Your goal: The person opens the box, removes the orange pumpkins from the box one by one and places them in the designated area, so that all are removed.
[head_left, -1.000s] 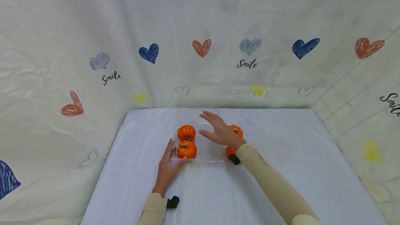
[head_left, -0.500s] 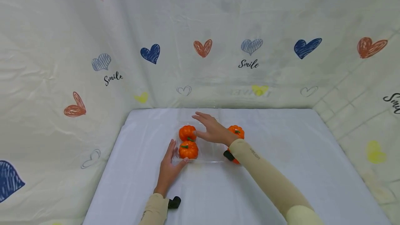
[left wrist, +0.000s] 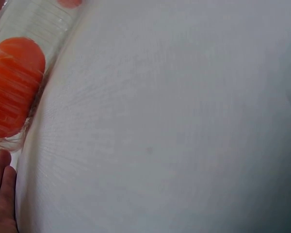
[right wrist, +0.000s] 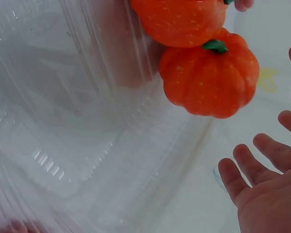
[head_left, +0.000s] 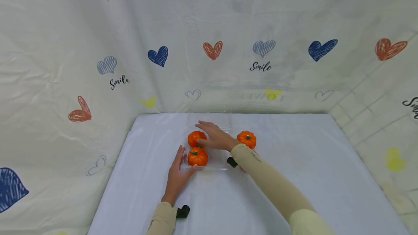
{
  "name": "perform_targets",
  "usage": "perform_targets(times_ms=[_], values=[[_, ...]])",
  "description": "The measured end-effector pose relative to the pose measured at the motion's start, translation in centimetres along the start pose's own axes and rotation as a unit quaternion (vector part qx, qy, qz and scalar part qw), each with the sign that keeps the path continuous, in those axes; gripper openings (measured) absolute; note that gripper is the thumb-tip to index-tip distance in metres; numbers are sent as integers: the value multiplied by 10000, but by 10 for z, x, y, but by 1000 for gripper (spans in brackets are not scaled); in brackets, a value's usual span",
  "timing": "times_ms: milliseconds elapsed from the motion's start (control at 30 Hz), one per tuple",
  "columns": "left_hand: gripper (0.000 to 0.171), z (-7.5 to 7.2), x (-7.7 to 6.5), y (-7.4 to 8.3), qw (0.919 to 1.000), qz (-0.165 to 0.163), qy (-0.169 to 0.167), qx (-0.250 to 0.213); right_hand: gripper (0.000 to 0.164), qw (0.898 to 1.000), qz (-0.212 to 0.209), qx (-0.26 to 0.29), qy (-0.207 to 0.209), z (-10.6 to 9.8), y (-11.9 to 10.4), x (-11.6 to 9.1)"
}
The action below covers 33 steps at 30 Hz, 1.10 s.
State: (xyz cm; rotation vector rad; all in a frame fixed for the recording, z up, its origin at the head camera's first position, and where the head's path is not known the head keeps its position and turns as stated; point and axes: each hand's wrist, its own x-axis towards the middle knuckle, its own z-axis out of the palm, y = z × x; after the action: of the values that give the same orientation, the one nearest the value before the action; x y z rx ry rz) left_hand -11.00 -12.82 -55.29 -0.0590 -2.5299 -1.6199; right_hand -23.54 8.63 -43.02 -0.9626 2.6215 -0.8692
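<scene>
A clear plastic container (head_left: 215,162) sits on the table with two small orange pumpkins in its left half. The near pumpkin (head_left: 197,157) has its green stem showing, and the far pumpkin (head_left: 195,137) is partly covered by my right hand (head_left: 213,137). That hand reaches over the container, fingers extended and spread; its thumb overlaps the far pumpkin in the head view. In the right wrist view, its fingers (right wrist: 250,167) hold nothing. My left hand (head_left: 177,178) rests at the container's front left corner, thumb by the front rim and straight fingers along the left side.
Right of the container lies another orange pumpkin (head_left: 246,139), with one more pumpkin (head_left: 254,152) mostly hidden under my right sleeve. The container's clear lid (head_left: 209,118) stands raised at the back. A white cloth covers the table (head_left: 294,162), and a heart-print curtain (head_left: 228,79) hangs behind it.
My right hand has moved left across the container to the far pumpkin inside. The right sleeve now covers more of the near pumpkin outside. My left hand stays at its corner.
</scene>
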Motion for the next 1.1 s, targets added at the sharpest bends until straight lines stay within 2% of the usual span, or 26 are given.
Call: perform_targets(times_ms=[200, 333, 600, 800, 1100], values=[[95, 0, 0, -2, 10000, -78, -28, 24, 69, 9995, 279, -15, -142, 12, 3, 8], [96, 0, 1, -2, 9999, -57, -8, 89, 68, 9994, 291, -67, -182, 16, 5, 9], [95, 0, 1, -2, 10000, 56, 30, 66, 59, 9993, 94, -298, -201, 21, 5, 8], [95, 1, 1, -3, 10000, 42, 18, 13, 51, 9996, -1, -274, -15, 21, 7, 6], [97, 1, 2, -6, 9999, 93, 38, -7, 49, 9986, -470, -138, 181, 13, 9, 5]])
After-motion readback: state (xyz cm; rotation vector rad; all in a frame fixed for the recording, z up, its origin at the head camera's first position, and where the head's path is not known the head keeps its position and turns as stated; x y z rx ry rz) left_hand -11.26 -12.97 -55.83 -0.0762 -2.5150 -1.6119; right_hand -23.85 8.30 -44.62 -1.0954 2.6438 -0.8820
